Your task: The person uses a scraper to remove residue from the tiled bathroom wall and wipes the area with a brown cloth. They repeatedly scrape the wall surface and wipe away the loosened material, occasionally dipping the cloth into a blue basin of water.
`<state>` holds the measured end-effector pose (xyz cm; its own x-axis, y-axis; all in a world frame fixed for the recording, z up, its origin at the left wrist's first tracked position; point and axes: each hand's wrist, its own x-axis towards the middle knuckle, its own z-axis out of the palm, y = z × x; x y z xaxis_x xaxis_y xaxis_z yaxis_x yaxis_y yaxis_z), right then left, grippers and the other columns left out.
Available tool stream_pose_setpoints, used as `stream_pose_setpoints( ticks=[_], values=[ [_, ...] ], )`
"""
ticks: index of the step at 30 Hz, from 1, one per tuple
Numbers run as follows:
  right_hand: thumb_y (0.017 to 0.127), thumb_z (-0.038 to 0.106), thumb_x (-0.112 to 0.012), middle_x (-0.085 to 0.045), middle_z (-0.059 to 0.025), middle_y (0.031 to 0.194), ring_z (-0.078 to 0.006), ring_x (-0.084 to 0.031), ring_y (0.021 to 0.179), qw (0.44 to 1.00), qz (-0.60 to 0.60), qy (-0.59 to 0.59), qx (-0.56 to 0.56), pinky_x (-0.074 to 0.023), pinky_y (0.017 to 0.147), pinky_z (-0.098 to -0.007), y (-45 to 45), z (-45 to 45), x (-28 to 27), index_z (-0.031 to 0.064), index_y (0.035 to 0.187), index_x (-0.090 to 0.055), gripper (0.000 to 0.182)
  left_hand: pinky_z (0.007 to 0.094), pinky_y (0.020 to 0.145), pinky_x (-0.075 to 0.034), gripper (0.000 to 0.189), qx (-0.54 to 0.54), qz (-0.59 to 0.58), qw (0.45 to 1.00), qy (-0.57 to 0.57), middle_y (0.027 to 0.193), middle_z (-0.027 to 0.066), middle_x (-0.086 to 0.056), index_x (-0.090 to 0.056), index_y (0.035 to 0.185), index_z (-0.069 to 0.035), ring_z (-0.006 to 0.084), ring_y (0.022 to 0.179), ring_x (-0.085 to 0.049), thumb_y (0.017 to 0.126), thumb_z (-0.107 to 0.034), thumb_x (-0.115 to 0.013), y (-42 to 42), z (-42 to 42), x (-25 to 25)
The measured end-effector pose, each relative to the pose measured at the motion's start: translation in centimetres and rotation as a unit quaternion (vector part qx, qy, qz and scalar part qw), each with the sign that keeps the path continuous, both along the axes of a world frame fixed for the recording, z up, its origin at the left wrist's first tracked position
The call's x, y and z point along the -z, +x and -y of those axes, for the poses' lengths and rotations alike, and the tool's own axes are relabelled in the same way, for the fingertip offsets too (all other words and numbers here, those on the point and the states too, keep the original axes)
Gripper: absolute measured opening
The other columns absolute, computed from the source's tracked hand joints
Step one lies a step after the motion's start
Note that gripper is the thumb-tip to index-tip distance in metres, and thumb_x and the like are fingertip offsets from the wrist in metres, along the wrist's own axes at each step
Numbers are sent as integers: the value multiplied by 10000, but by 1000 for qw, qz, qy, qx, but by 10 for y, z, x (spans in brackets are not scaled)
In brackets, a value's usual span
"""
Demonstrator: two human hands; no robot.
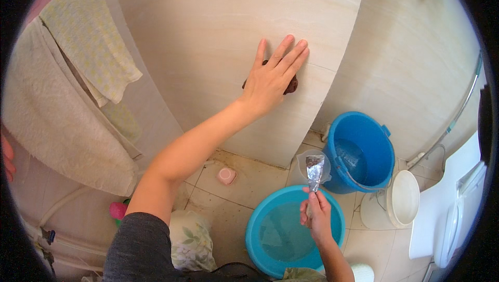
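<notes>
My left hand (271,77) is pressed flat, fingers spread, over a dark brown cloth or pad (291,85) on the cream tiled wall (202,29). Most of that cloth is hidden under the palm. My right hand (320,214) grips the handle of a scraper (315,170), its wide metal blade pointing up and bearing some dark residue. Beneath the right hand stands a round turquoise basin (252,239) with water in it. Behind the blade I see a translucent plastic jug (299,167), partly covered.
A blue bucket (335,173) holding some water stands by the wall corner, beside a white bucket (376,208). Towels (70,106) hang at left. A small pink object (226,175) lies on the tiled floor (222,200). A white toilet (448,227) is at right, near a shower hose (462,110).
</notes>
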<state>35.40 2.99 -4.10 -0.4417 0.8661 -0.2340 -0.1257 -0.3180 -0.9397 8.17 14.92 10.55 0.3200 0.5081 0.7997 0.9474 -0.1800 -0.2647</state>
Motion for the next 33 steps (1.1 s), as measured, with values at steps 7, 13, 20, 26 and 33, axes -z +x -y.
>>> stream_pose_setpoints(
  ticks=[7, 13, 20, 26, 33],
  values=[
    [988, 293, -443, -544, -40, 705, -96, -459, 471, 1000, 9, -9, 10, -383, 402, -231, -1, 2, -1, 44, 1198, -524, 336, 544, 1107, -193, 825, 37, 50, 997, 48, 1509, 23, -287, -322, 1444, -142, 243, 1404, -234, 690, 64, -584, 18, -11, -43],
    [997, 294, -396, -547, -42, 757, -101, -464, 475, 1000, -5, -14, 14, -377, 405, -226, 0, 2, -6, 35, 1212, -518, 358, 525, 1099, -234, 768, 55, -80, 995, -26, 1508, 36, -287, -336, 1434, -161, 243, 1399, -245, 734, -36, -624, 7, -14, 15],
    [995, 254, -391, -548, -40, 820, -92, -468, 487, 997, 18, 72, 19, -371, 412, -215, -7, -7, -18, 63, 1306, -452, 370, 468, 1079, -293, 650, 90, 108, 967, -211, 1400, 79, -420, -454, 1335, -138, 259, 1314, -374, 727, 57, -573, 3, 50, 87],
    [983, 148, -412, -542, -17, 819, -45, -427, 458, 979, 50, 198, 26, -347, 384, -194, -58, -73, -58, 137, 1432, -346, 455, 373, 973, -415, 516, 206, 640, 672, -311, 1193, 120, -537, -466, 1284, -97, 250, 1089, -529, 807, 97, -500, 22, 113, 84],
    [971, 144, -440, -509, 5, 779, -36, -380, 424, 988, -16, 147, 43, -297, 357, -185, -108, -86, -72, 173, 1448, -340, 487, 379, 886, -509, 333, 129, 917, 292, -238, 1143, 138, -587, -481, 1205, -30, 259, 1080, -577, 879, -42, -550, 35, 165, 84]
  ],
)
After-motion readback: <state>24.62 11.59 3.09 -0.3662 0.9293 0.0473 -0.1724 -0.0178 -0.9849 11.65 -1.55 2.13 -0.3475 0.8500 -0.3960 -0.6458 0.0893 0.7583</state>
